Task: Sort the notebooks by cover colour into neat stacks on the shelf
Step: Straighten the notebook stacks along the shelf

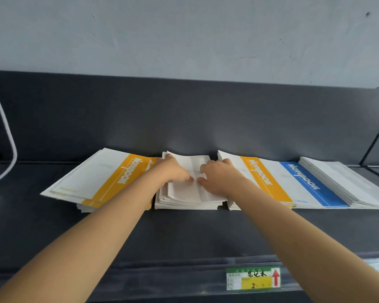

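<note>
Thin notebooks lie in piles along the back of a dark shelf [184, 232]. At the left is a fanned yellow-banded pile [109, 178]. In the middle sits a white pile [184, 197] with no colour band showing. To its right lie a yellow-banded notebook [265, 178], a blue-banded notebook [311, 182] and a fanned white pile [346, 180]. My left hand [173, 170] and my right hand [219, 174] both rest on the middle pile, fingers curled on its top white notebook, thumbs almost touching.
A dark back panel [184, 119] rises behind the piles. A white cable [8, 136] curves down at the far left. A green and yellow price label [253, 278] with a red arrow sits on the shelf's front rail.
</note>
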Motion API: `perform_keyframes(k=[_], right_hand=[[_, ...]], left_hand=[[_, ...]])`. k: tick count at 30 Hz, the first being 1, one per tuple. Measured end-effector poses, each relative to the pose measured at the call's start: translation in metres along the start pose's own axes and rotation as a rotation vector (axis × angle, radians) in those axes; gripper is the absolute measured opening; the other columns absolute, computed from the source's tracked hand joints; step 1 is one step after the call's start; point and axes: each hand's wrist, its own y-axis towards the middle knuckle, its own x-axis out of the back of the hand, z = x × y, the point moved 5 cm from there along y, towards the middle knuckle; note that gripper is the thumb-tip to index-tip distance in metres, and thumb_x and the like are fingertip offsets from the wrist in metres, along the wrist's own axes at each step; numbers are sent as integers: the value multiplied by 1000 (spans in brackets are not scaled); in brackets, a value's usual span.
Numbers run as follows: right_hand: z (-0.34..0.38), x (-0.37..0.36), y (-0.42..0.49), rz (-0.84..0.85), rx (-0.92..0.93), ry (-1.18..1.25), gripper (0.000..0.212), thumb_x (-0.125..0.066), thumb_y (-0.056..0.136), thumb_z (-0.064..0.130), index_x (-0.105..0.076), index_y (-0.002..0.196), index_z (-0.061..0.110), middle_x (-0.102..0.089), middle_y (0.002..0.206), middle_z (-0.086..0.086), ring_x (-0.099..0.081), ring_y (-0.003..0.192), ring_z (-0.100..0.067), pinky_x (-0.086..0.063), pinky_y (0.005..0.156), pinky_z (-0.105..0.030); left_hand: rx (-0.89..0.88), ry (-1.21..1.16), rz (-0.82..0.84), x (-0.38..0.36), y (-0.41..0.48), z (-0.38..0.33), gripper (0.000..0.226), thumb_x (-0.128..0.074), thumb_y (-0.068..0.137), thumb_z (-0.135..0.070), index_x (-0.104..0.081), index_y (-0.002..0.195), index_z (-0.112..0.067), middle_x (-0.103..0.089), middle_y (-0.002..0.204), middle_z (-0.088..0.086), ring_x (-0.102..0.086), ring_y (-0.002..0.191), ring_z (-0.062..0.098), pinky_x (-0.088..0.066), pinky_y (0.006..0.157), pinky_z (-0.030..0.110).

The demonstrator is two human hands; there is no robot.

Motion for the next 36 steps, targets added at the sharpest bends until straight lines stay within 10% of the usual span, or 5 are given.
perform_keyframes(k=[10, 14, 22, 36], right_hand=[[-6, 1, 5, -9, 36, 17, 34, -39, 97, 37, -57, 115, 15, -59, 112, -5, -55, 102, -24, -27, 97, -34], [-8, 0, 3, -3, 38, 22, 36, -40, 96, 38, -57, 119, 16, -60, 114, -4, -55, 105, -23, -27, 95, -34], [-12, -3, -3, 5, 23, -16, 36, -34, 97, 40, -55, 111, 14, -58, 112, -7, -54, 102, -26, -29, 94, -37], [8, 5, 3, -27, 62, 8, 48, -25, 101, 45, -52, 121, 11, -54, 123, -10, -50, 116, -28, -31, 97, -40]], left_hand=[[24, 28, -45, 0, -1, 2, 98, -79, 72, -46, -31, 149, -11, -40, 147, 7, -48, 126, 24, -49, 95, 33], [71, 57, -5, -7, -12, -7, 106, -72, 79, -52, -12, 151, -4, -44, 139, 10, -51, 115, 25, -45, 76, 29], [93, -18, 5, -6, -17, -14, 110, -74, 81, -42, -1, 153, -2, -39, 145, 13, -49, 124, 29, -48, 89, 32], [-35, -335, -53, 4, -19, -3, 17, -64, 90, -11, -50, 100, -11, -50, 91, 2, -49, 83, 16, -38, 62, 24]])
